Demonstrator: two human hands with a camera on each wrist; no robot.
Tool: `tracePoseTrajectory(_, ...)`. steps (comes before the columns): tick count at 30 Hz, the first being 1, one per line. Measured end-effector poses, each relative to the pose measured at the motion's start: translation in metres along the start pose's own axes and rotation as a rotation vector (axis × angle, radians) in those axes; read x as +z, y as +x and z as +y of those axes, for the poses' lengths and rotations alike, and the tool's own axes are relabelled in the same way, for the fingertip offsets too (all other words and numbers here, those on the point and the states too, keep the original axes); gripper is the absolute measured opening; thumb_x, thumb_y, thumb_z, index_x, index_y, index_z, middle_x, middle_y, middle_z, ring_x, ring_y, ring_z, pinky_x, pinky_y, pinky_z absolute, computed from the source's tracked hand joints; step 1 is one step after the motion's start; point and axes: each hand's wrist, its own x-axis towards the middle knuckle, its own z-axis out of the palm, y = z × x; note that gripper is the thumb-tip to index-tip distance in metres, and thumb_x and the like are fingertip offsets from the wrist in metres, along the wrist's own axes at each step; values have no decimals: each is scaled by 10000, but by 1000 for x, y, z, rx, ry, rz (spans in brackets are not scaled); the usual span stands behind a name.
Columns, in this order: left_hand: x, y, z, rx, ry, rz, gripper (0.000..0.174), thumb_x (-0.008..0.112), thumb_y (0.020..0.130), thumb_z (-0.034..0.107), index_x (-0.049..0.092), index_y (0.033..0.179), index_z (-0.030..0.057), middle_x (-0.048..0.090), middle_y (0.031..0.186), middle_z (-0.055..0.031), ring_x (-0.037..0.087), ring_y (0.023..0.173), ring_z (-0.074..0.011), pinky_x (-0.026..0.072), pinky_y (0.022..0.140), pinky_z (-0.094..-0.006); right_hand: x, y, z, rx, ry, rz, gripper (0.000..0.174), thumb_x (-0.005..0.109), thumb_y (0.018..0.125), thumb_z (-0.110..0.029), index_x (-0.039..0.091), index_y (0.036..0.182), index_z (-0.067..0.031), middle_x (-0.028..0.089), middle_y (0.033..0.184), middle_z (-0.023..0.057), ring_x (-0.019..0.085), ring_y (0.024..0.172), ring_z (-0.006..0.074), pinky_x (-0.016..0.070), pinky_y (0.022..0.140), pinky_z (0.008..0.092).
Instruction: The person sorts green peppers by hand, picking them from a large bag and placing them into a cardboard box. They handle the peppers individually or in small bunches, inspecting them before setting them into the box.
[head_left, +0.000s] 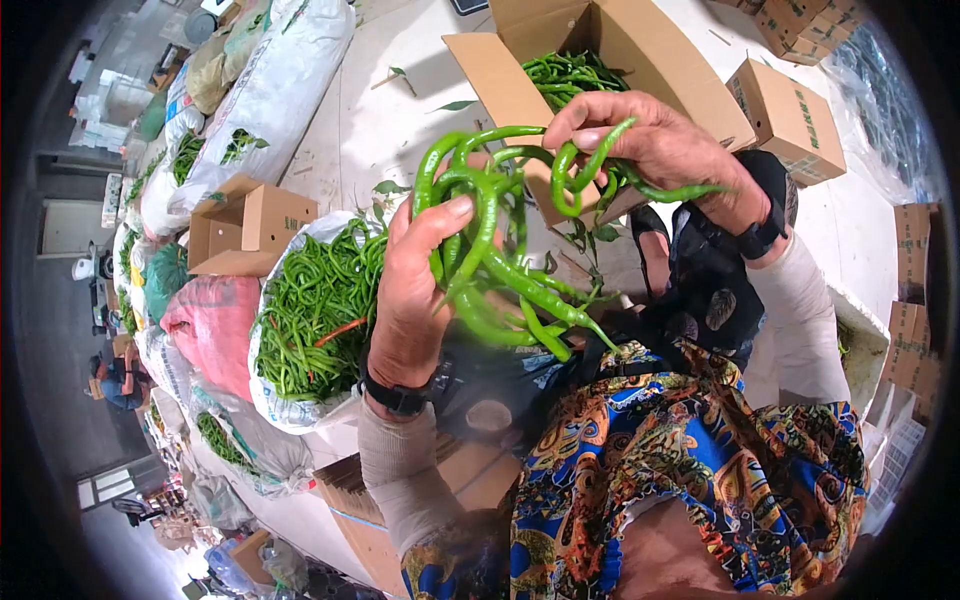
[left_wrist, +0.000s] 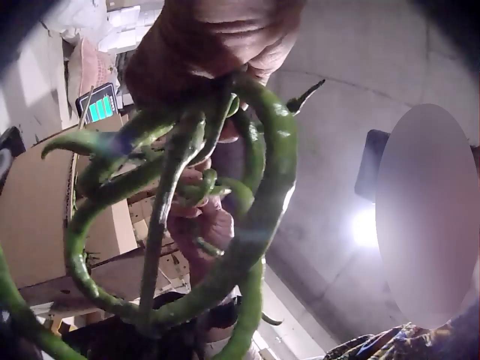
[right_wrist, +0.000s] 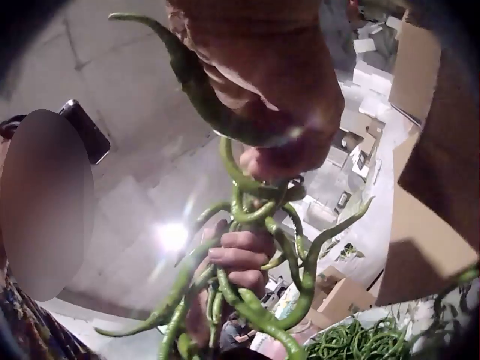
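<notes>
Long, curled green chili peppers (head_left: 485, 240) hang in a bunch from my left hand (head_left: 412, 275), its thumb laid over them. To the right and slightly higher, my right hand (head_left: 670, 150) pinches a few more green chili peppers (head_left: 567, 180) between thumb and fingers. In the left wrist view the bunch (left_wrist: 259, 195) loops below the left hand (left_wrist: 217, 45). Seen from the right wrist, one pepper (right_wrist: 199, 94) crosses the right hand (right_wrist: 262, 67), with the left hand (right_wrist: 241, 259) gripping the bunch beyond. Under the right hand is an open cardboard box (head_left: 660, 50) with green chili peppers (head_left: 575, 75) inside.
A white sack (head_left: 270, 385) heaped with green chili peppers stands left of the left hand. Behind it are a small open box (head_left: 240, 230), a pink sack (head_left: 210, 325) and a long white sack (head_left: 285, 90). A closed box (head_left: 790, 120) sits at the right.
</notes>
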Motion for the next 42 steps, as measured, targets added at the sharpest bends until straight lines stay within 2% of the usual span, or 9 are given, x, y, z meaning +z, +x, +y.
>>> tracePoseTrajectory(8, -17, 8, -6, -40, -82, -104, 411, 473, 895, 129, 477, 1280, -16, 572, 854, -117, 539, 664, -180, 462, 595, -301, 12, -5, 12, 4, 60, 80, 307, 557, 924, -128, 577, 1207, -11, 654, 1024, 27, 583, 958, 107, 430, 895, 240)
tracePoseTrajectory(14, -1, 1, 0, -55, -13, -51, 399, 506, 868, 114, 502, 1248, -8, 562, 811, -100, 539, 646, -168, 471, 585, -283, 18, -1, 25, -107, -247, 423, 278, 538, 934, -195, 596, 1137, -14, 645, 951, 39, 583, 873, 112, 469, 826, 274)
tracePoseTrajectory(22, 2, 4, -5, -40, -103, -8, 385, 572, 849, 108, 546, 1216, -8, 616, 914, -123, 606, 769, -182, 524, 688, -303, 26, 0, 54, -124, -380, 513, 230, 474, 976, -206, 523, 1102, -20, 603, 949, 44, 572, 824, 114, 490, 697, 266)
tracePoseTrajectory(27, 12, -1, 1, 20, -48, 39, 389, 563, 842, 104, 536, 1212, -13, 615, 906, -116, 598, 746, -175, 517, 663, -288, 21, -1, 39, 39, 91, 444, 194, 503, 976, -223, 550, 1070, -59, 577, 875, -7, 530, 752, 77, 471, 651, 268)
tracePoseTrajectory(30, 2, -2, 3, 5, 34, -48, 404, 549, 837, 97, 524, 1224, -15, 620, 924, -113, 597, 744, -175, 516, 652, -286, 19, -9, 29, 136, 409, 207, 233, 520, 968, -208, 560, 1118, -34, 561, 851, -14, 508, 698, 66, 459, 593, 246)
tracePoseTrajectory(32, 4, -3, 3, -7, 30, -60, 403, 542, 834, 94, 523, 1221, -17, 617, 951, -122, 596, 772, -173, 514, 648, -282, 20, -15, 16, 174, 531, 92, 286, 526, 954, -164, 547, 1184, 5, 549, 856, 3, 486, 651, 52, 442, 537, 220)
tracePoseTrajectory(33, 11, -6, 6, 12, 29, -31, 410, 539, 835, 106, 513, 1220, -33, 614, 974, -108, 595, 804, -154, 506, 700, -268, 22, -20, 9, 108, 542, 27, 341, 513, 960, -215, 486, 1207, 17, 539, 974, 66, 536, 776, 75, 423, 565, 162)
tracePoseTrajectory(40, -21, 4, 0, -26, -228, -109, 440, 535, 832, 104, 477, 1241, -46, 594, 907, -131, 580, 677, -184, 504, 607, -291, -8, -34, 15, -118, 454, 300, 357, 547, 929, -171, 484, 1229, 10, 537, 1050, 59, 453, 688, 64, 387, 541, 167)
tracePoseTrajectory(42, -24, 3, 3, -5, -284, -147, 435, 534, 836, 107, 477, 1240, -44, 592, 902, -144, 583, 686, -189, 502, 610, -288, -39, -37, 8, -265, 580, 347, 310, 561, 891, -86, 535, 1184, 11, 563, 890, 21, 490, 639, 36, 431, 523, 190)
